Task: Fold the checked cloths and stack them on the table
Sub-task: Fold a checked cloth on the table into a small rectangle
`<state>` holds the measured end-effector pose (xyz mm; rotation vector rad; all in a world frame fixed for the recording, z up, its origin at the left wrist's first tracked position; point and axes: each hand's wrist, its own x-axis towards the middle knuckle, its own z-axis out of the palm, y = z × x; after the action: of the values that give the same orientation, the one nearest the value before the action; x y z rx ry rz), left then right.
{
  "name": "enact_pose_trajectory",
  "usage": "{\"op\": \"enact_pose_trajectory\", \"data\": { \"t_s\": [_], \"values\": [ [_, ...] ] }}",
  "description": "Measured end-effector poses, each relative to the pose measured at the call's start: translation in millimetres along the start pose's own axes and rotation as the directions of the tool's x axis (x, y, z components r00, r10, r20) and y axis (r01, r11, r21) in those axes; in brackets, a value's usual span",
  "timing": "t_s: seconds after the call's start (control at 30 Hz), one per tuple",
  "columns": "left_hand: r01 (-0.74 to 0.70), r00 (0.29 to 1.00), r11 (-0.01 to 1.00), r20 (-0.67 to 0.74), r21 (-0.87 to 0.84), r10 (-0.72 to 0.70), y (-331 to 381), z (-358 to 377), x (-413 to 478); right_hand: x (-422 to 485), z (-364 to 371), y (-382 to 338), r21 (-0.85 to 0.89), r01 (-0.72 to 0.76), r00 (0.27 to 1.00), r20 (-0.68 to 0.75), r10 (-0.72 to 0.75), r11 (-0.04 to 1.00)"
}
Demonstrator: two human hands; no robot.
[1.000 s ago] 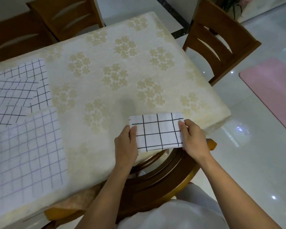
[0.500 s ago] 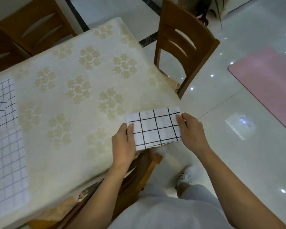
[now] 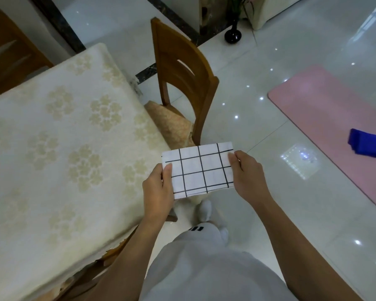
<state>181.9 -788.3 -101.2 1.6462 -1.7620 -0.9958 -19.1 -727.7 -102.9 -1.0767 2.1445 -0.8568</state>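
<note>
A folded white cloth with black checks (image 3: 201,170) is held level in the air, past the table's right corner and over the floor. My left hand (image 3: 157,190) pinches its left end, thumb on top. My right hand (image 3: 246,172) grips its right end. The table (image 3: 59,148), covered in a cream flowered cloth, fills the left of the view. No other checked cloths show in this view.
A wooden chair (image 3: 182,83) with a cushion stands at the table's right side, just beyond the cloth. A pink mat (image 3: 334,111) lies on the tiled floor at right with a folded blue cloth (image 3: 366,143) on it. A black vase (image 3: 232,35) stands far back.
The view has swung right: the unfolded checked cloths at the table's left have left the frame. Both hands, holding the folded cloth, have moved from over the table edge to beside its corner.
</note>
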Motion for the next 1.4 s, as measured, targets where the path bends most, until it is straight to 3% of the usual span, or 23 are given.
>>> {"op": "enact_pose_trajectory", "data": {
  "t_s": [0.27,0.67,1.1,1.2,1.33,1.4],
  "values": [
    [-0.001,1.0,0.999,-0.012,-0.049,0.0,54,62,66,88,-50,10,0.005,0.003,1.0,0.01,-0.003,1.0],
    [0.065,0.988,0.986,-0.13,-0.154,-0.085,125,145,237,307,-115,-26,-0.075,0.13,0.991,0.037,-0.127,0.989],
    [0.121,0.947,0.989,-0.29,-0.086,-0.141,202,190,388,518,-129,-54,0.016,0.265,0.945,0.195,-0.263,0.964],
    [0.151,0.91,0.987,-0.399,0.058,-0.116,220,212,432,583,-139,-61,0.025,0.313,0.919,0.245,-0.31,0.949],
    [0.22,0.891,0.953,-0.442,0.209,-0.109,268,240,483,664,-165,-73,0.028,0.367,0.874,0.333,-0.355,0.93],
    [0.244,0.86,0.963,-0.485,0.116,-0.16,285,255,510,702,-176,-79,0.037,0.378,0.853,0.374,-0.364,0.925]
  ]
}}
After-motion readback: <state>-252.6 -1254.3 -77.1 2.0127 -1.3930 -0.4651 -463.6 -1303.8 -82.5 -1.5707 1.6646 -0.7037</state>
